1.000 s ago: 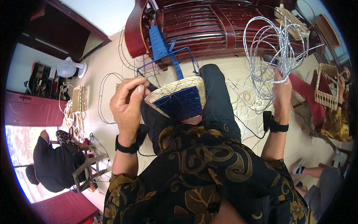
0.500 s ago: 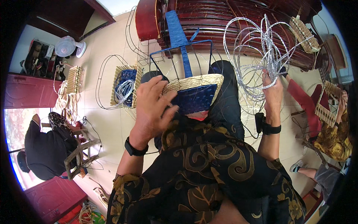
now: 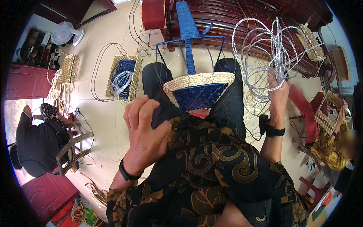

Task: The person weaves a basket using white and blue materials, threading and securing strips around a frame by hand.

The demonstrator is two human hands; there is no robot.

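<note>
Wickerwork fills the lap: a half-woven basket (image 3: 198, 92) rests between the person's knees, its rim a band of pale, ribbed straw-coloured weave, its inside a tight blue plaited panel. From it rises a thin blue wire frame (image 3: 189, 43) bent into a squarish loop, with a flat blue woven strap running up its middle.

The left hand (image 3: 145, 130) lies flat on the dark trouser leg just beside the basket's left edge, fingers (image 3: 136, 109) spread loosely and holding nothing. The right hand (image 3: 278, 94) is raised to the right of the basket, fingers closed around the gathered loops of a coil of silvery twisted cord (image 3: 264, 53), which springs out in wide, stiff, glinting rings above the fist.

On the pale tiled floor to the left lies another basket (image 3: 123, 77) with straw sides, blue lining and a wire outline. Behind stands dark red slatted wooden furniture (image 3: 242, 15). A white fan (image 3: 66, 33) sits far left.
</note>
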